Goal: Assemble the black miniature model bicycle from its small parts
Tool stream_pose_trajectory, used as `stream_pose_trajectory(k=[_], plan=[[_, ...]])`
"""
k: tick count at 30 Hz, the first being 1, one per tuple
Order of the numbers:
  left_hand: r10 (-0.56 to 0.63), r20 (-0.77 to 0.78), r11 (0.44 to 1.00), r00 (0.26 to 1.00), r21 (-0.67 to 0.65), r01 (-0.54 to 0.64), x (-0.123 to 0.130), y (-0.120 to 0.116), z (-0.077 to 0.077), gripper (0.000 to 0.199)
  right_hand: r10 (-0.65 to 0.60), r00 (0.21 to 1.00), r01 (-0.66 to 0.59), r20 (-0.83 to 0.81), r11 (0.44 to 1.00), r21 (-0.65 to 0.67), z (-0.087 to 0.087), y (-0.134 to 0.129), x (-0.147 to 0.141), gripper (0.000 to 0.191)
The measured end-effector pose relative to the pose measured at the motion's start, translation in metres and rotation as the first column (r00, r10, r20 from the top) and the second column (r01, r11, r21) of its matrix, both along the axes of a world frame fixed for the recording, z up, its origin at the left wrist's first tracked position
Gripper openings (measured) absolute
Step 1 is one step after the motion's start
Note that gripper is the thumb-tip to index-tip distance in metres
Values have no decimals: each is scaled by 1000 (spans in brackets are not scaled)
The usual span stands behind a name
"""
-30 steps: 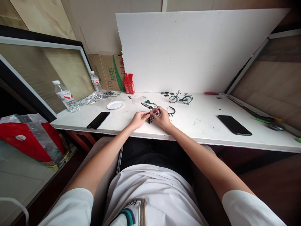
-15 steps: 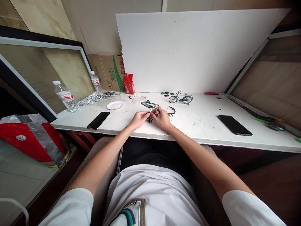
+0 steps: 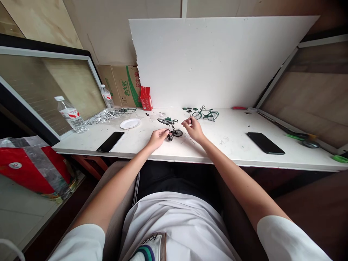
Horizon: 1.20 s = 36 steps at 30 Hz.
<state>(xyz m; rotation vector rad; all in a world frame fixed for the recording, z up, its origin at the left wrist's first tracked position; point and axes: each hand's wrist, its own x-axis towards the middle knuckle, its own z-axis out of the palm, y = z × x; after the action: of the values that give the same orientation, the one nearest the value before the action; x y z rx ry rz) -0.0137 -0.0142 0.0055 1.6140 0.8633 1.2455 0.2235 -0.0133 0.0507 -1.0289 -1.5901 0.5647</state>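
A green and black model bicycle (image 3: pixel 174 127) is tilted over near the table's front edge, its two wheels showing. My left hand (image 3: pixel 159 139) pinches its lower dark part between thumb and fingers. To the right, my right hand (image 3: pixel 193 129) is raised off the model with its fingers curled together. A thin dark sliver shows above its fingertips, too small to name. Behind that hand stands a second, upright green model bicycle (image 3: pixel 208 114). Small green and black pieces (image 3: pixel 187 108) lie beside its front wheel.
Thin loose bits (image 3: pixel 191 140) lie in front of my right hand. A white plate (image 3: pixel 130 123), a phone (image 3: pixel 110 141) and a water bottle (image 3: pixel 71 115) are on the left. Another phone (image 3: pixel 265 143) lies right. A white board (image 3: pixel 217 61) leans at the back.
My right hand has come away from the tilted model bicycle, moving right, and shows more of its wheel. My left hand keeps its hold. The head view has shifted slightly.
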Motion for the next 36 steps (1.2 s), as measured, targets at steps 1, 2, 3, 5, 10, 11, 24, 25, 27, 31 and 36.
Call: stream_pose_trajectory(k=[1,2,3,5,10,11,24,25,27,31,36], plan=[[-1,5,1000,1000,-5,1,0,1,-1,60,12,1000,-11,25,1000,-22,3,4,11,41],[-1,9,1000,1000,-8,1,0,1,-2,60,32,997,-29,70,998,-49,6,6,23,42],[1,12,1000,1000,-10,-1,-1,2,-2,60,61,988,-48,139,995,-89,9,8,34,42],[8,15,1000,1000,-10,-8,-1,3,-3,60,91,937,-30,339,983,-180,13,9,51,39],[33,33,999,999,-9,-32,-1,0,-2,60,51,859,66,509,976,-209,13,7,63,27],[37,35,999,999,-13,-36,0,0,-1,60,66,868,43,493,978,-205,12,6,62,24],[54,10,998,998,-24,-54,0,-3,3,62,312,802,-116,510,918,-379,27,3,68,45],[57,9,998,998,-24,-57,-1,-3,2,62,302,794,-99,527,920,-378,27,3,68,45],[59,8,998,998,-25,-58,-1,-3,2,63,285,774,-67,565,925,-375,27,3,67,43],[54,9,998,998,-22,-54,0,-2,1,64,292,767,-85,571,929,-361,27,1,61,37],[61,11,998,998,-30,-60,0,-3,3,68,321,816,-129,481,911,-391,27,-7,48,38]])
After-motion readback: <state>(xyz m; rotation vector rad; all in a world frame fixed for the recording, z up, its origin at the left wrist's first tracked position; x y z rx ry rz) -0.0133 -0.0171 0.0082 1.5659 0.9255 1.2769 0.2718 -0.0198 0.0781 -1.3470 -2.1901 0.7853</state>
